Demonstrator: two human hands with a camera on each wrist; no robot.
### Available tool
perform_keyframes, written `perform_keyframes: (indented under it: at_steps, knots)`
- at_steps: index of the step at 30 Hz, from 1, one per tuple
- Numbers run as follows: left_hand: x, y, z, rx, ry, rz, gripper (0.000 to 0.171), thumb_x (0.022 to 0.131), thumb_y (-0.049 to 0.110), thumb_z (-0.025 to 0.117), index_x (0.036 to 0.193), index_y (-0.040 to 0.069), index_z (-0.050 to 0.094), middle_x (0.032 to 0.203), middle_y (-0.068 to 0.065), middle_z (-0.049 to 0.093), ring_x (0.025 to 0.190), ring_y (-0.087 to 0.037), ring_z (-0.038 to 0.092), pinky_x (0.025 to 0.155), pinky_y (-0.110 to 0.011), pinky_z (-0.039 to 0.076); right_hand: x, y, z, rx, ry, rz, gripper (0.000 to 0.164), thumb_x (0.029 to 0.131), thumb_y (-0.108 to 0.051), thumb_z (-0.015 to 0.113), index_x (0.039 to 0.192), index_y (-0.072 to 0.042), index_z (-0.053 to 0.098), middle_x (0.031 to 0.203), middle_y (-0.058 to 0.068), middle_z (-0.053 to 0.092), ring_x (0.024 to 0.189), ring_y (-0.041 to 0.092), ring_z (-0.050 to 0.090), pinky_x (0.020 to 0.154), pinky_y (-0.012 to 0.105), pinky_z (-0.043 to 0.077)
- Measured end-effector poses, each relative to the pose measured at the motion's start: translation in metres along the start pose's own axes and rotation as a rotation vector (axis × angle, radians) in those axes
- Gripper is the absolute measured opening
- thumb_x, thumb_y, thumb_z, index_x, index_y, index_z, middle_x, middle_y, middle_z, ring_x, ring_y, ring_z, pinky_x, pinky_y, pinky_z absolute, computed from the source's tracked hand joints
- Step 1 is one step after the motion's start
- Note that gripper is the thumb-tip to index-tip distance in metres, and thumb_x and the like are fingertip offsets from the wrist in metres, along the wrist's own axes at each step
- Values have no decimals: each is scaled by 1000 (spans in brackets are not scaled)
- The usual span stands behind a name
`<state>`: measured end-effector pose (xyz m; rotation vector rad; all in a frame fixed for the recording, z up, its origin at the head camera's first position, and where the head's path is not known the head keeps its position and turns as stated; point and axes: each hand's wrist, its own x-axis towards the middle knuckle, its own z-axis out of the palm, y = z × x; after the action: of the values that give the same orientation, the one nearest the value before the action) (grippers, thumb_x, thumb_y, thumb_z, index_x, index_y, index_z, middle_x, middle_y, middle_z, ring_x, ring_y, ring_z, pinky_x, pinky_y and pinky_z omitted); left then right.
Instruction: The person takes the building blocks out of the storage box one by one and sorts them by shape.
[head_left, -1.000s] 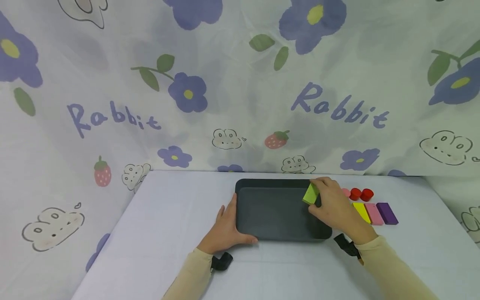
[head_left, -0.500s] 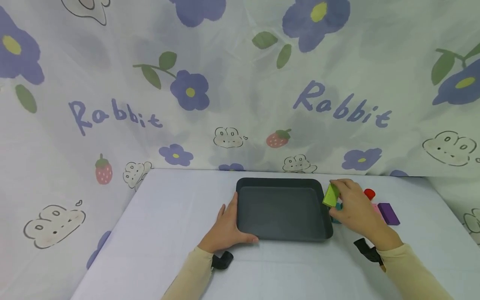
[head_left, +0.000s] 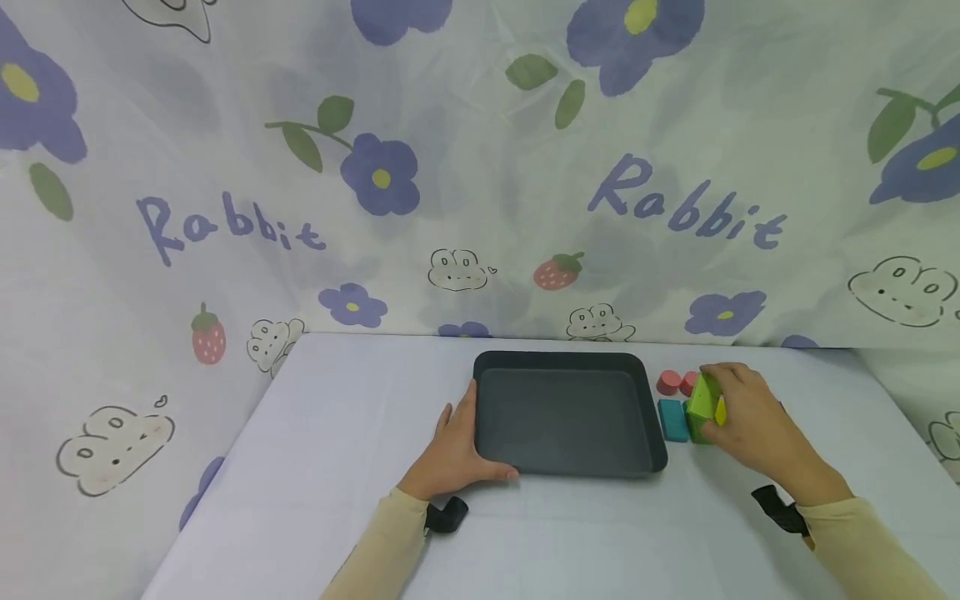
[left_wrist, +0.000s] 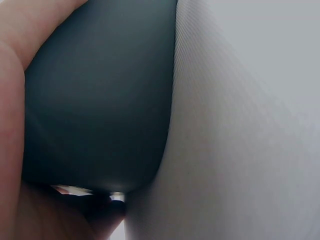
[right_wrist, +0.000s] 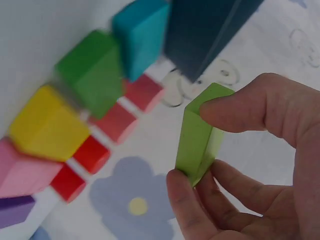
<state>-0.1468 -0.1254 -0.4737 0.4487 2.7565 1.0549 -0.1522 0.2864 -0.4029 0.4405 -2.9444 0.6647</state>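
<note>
My right hand (head_left: 768, 437) pinches a light green block (right_wrist: 197, 135) between thumb and fingertips, lengthwise and raised over the row of blocks. In the head view the held block (head_left: 703, 395) overlaps a darker green block (right_wrist: 95, 70) beneath it. Beside that lies a teal block (head_left: 672, 421), close to the right side of a dark grey rectangular tray (head_left: 566, 417). At the tray's front left corner, my left hand (head_left: 453, 454) touches it, with fingers stretched along the left side and the thumb along the front edge.
Right of the green block are a yellow block (right_wrist: 47, 120), a pink block (right_wrist: 25, 170) and a purple block (right_wrist: 15, 210), mostly hidden by my right hand in the head view. Several red and pinkish short cylinders (head_left: 669, 382) stand behind the blocks. A patterned cloth (head_left: 457, 167) hangs behind the table.
My right hand has carried the light green block rightward, from over the tray's right end to above the row of blocks. The left hand keeps its place at the tray.
</note>
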Motion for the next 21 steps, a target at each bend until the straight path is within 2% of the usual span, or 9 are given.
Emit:
perform_keyframes:
  at_steps: [9,16,21]
  knots:
    - [0,2,-1,-3,0,3,146,64,64,87,161,6,-6,168,-8,5,154,-20,11,124,-46,-3,-12,38,-5,-57,-24,-21,67,69,-2,81,126,18,51,123,38,48,106,51,45,86,67,50]
    - [0,2,0,0,-2,-2,147,64,64,87,161,6,-6,168,-7,4,154,-20,11,124,-45,-3,-21,62,-10,-69,-27,-44,69,68,-4,87,124,17,51,121,36,49,101,47,50,84,67,51]
    - [-1,2,-1,-8,-2,0,146,65,63,87,161,5,-6,168,-8,3,154,-20,11,124,-46,-3,-23,76,-14,-92,-75,-26,74,68,-5,89,126,17,50,122,38,47,103,49,48,86,70,48]
